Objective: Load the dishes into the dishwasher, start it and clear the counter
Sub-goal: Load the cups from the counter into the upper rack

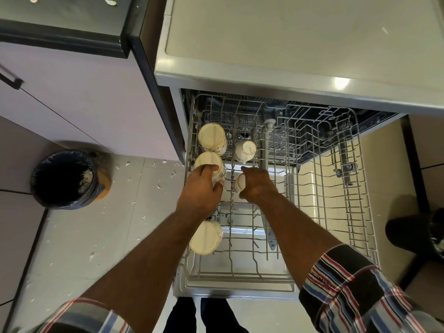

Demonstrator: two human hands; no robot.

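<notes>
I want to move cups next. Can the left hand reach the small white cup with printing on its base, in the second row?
Probably yes: the small white cup stands uncovered just beyond the left hand, with only low rack wires between.

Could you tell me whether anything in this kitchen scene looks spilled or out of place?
Yes: pale scraps litter the floor between the lined bin and the dishwasher rack, and two lie on the dark counter. The cups in the rack sit upside down, as expected.
</notes>
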